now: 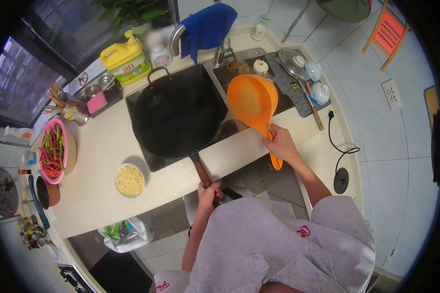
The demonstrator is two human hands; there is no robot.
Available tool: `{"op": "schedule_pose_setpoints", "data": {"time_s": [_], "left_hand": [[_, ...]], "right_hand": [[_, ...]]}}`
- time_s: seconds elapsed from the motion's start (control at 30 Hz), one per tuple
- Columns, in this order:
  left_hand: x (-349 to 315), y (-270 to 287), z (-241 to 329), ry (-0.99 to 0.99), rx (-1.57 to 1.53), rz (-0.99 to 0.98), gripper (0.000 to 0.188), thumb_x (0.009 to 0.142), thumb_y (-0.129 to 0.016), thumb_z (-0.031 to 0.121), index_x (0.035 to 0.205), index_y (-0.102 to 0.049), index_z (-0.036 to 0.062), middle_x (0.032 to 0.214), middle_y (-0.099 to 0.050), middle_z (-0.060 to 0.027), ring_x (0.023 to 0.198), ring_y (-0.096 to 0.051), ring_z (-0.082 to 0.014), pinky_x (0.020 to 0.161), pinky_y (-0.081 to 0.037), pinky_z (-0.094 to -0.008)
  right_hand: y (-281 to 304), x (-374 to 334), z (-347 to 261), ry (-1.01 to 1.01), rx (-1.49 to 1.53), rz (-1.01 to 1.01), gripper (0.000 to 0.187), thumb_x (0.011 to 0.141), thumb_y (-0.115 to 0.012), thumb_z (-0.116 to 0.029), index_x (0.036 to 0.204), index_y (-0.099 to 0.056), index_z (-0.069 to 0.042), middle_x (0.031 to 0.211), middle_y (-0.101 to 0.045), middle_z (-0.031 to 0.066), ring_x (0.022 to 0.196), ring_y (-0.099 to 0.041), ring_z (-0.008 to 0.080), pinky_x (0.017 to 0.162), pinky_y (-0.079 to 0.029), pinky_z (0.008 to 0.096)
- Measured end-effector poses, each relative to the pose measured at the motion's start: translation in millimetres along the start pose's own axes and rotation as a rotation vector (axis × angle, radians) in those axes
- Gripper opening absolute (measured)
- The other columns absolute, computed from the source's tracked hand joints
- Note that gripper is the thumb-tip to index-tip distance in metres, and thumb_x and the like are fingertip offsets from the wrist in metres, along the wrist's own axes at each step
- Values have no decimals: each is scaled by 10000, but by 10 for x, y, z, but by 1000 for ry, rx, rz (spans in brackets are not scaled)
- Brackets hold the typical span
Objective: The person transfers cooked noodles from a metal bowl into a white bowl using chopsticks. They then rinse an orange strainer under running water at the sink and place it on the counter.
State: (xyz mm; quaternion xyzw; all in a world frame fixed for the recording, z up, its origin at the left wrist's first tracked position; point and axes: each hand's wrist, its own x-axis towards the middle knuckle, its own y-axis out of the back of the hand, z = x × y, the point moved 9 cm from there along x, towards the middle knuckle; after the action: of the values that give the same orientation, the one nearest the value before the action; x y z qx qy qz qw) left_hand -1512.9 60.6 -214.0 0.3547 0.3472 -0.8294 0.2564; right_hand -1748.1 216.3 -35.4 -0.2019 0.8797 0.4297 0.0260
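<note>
My left hand [209, 195] is closed round the wooden handle of a big black wok [176, 117]. The wok rests over the left basin of the sink [220, 129], its small loop handle pointing to the back. With my right hand [281, 144] I grip the handle of an orange plastic water ladle [274, 105]. The ladle hangs over the sink to the right of the wok, below the faucet [223, 53]; its bowl looks light inside, and I cannot tell whether it holds water.
A bowl of yellow shreds [129, 180] stands on the counter to the left. Beyond it is a pink basket of red and green peppers [54, 149]. A yellow jug [125, 58] stands behind the wok. A blue cloth [205, 29] hangs above the sink; a pan lid [292, 63] lies at right.
</note>
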Motion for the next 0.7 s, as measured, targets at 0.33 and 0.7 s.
{"op": "schedule_pose_setpoints", "data": {"time_s": [0.33, 0.7], "left_hand": [[1, -9, 4, -21, -15, -10, 165, 773, -601, 46, 678, -466, 52, 548, -447, -22, 441, -456, -139, 413, -398, -300], [-15, -19, 23, -27, -35, 1, 162, 770, -608, 44, 687, -469, 49, 552, -445, -23, 439, -454, -140, 416, -402, -307]], "right_hand": [[-44, 15, 71, -10, 85, -12, 252, 702, -627, -151, 851, -559, 41, 665, -573, 176, 608, -579, 287, 588, -451, 353], [-30, 5, 21, 17, 32, -8, 253, 699, -629, -158, 835, -548, 39, 657, -563, 193, 604, -576, 317, 579, -450, 366]]}}
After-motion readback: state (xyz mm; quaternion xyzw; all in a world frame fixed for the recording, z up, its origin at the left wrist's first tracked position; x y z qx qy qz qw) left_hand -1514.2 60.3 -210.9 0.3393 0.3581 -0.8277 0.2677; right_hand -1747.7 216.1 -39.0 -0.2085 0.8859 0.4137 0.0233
